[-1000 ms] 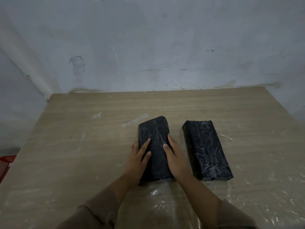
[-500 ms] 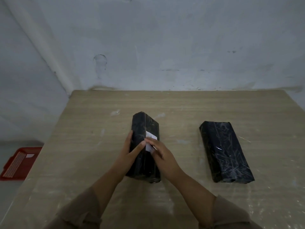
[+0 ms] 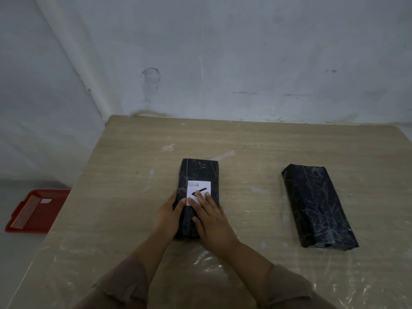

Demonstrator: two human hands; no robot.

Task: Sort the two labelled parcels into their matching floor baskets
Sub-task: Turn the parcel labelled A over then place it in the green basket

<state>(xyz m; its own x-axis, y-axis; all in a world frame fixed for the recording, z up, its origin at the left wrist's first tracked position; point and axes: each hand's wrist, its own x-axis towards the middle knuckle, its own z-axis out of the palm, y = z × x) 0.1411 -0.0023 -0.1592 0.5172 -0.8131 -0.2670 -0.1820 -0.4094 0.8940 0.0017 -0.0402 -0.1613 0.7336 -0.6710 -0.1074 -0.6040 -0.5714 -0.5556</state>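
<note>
1. Since half a second ago, the black plastic-wrapped oblong parcel [image 3: 199, 192] under the hands is turned from standing on its edge to lying flat on the table, white paper label [image 3: 198, 192] facing up.
2. Left hand [image 3: 167, 214] cups the parcel's left side, thumb on its top beside the label, holding it loosely.
3. Right hand [image 3: 211, 219] lies flat and spread on the parcel's top, fingertips [image 3: 206, 195] touching the label's lower edge; it presses rather than grips.
4. A black arrow-like mark pointing left shows on the label, with small blurred print above it.
5. Brown sleeves [image 3: 283, 286] cover both forearms.
6. A second black plastic-wrapped oblong parcel [image 3: 316, 208] lies flat, well apart to the right, no label visible.
7. Both rest on the pale wood-grain table [image 3: 133, 175] under glossy clear film.
8. On the floor to the left sits a red plastic perforated basket [image 3: 38, 211] with a small white tag inside.
</note>
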